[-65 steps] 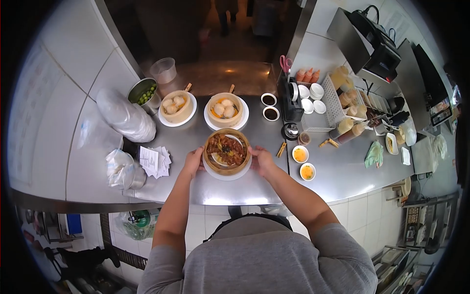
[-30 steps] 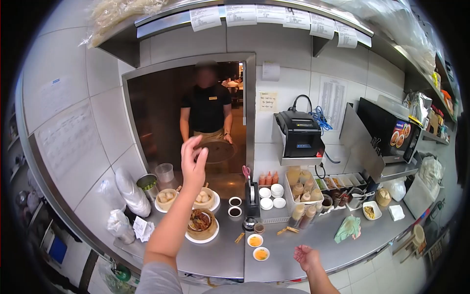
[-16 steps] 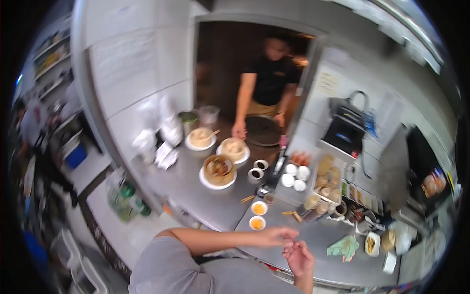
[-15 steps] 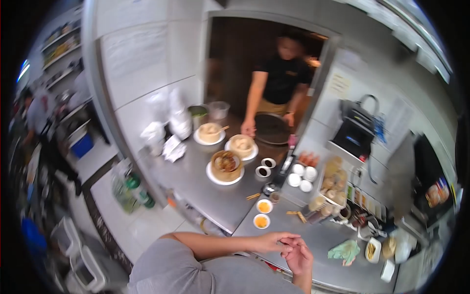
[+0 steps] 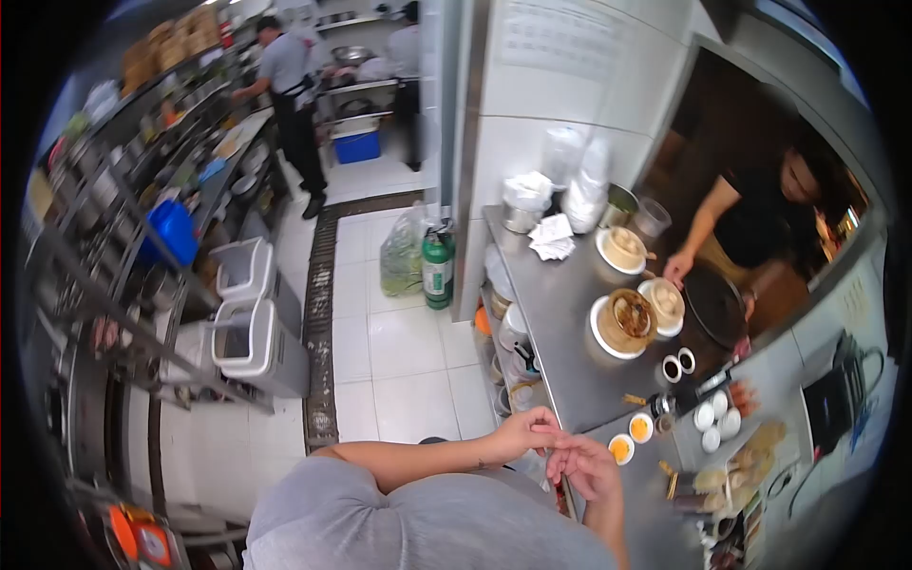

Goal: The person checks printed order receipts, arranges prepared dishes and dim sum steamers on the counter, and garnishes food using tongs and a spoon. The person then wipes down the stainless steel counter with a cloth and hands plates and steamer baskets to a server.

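Note:
My left hand [image 5: 525, 433] and my right hand [image 5: 587, 467] meet at the fingertips in front of my body, by the steel counter [image 5: 579, 380]. My left fingers are bent and pressed together; whatever they may hold is hidden. The right fingers are loosely bent and apart, with nothing visible in them. Closest to my hands are a cup of orange sauce [image 5: 620, 448] and another such cup [image 5: 641, 427]. Farther up the counter, a bamboo steamer with brown food [image 5: 629, 321] rests on a white plate, beside a steamer of pale dumplings [image 5: 662, 300] and a third steamer [image 5: 624, 249].
A person [image 5: 760, 214] at the pass window has a hand by the steamers and a round dark tray [image 5: 714, 306]. Dark sauce cups [image 5: 673, 369] and stacked white cups [image 5: 712, 423] stand right. Left are grey bins [image 5: 249, 347], a green cylinder [image 5: 438, 266] and another worker [image 5: 290, 95].
My view has swung left, bringing more of the kitchen aisle into sight, and the counter things now appear farther right. My hands stay together, with the left fingers more bent.

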### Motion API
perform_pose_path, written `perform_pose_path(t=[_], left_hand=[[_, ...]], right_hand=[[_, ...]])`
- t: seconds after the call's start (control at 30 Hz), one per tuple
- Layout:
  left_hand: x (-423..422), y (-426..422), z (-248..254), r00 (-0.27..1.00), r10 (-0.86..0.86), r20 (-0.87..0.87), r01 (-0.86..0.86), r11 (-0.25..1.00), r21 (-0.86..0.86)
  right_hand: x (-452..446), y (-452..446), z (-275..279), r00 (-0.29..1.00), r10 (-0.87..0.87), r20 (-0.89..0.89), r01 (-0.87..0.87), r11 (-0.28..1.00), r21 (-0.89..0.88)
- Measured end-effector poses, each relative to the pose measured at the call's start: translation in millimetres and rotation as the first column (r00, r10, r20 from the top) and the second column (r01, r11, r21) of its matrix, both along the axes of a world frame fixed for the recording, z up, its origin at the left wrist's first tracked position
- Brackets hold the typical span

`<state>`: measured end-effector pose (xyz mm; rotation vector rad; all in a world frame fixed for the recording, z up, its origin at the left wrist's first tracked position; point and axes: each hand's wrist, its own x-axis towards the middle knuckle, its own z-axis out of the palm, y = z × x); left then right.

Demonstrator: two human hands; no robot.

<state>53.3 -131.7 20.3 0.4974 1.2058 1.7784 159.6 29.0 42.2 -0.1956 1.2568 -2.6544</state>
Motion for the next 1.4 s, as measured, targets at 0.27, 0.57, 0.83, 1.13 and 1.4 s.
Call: perform_pose_path(t=[0.27,0.57,0.83,1.13,1.4], left_hand=[[-7.7,36.9,-17.6,0.883,-0.429,-0.189,0.388,0.895,-0.22],[34.0,43.9,-18.7,0.853,-0.339,-0.396,0.293,0.94,-0.173],[109.5,61.6,-41.7,0.966,-0.227,-0.124,0.203,0.963,-0.177],[-23.5,-99.8,-49.7,0.565,0.76,-0.322,-0.82,0.473,-0.323],[-93.2,-252.7,42.5,0.106,0.893,-0.438,-0.98,0.019,-0.199]], right_hand=[[64.5,-19.9,-7.0,0.821,-0.559,0.117,0.552,0.829,0.089],[156.2,39.2,-27.3,0.589,-0.795,0.144,0.804,0.595,-0.001],[197.2,71.3,-3.9,0.713,-0.693,0.111,0.682,0.721,0.125],[296.0,118.9,-26.4,0.585,-0.78,0.223,0.775,0.618,0.13],[296.7,113.6,-42.3,0.579,-0.777,0.248,0.802,0.597,0.0]])
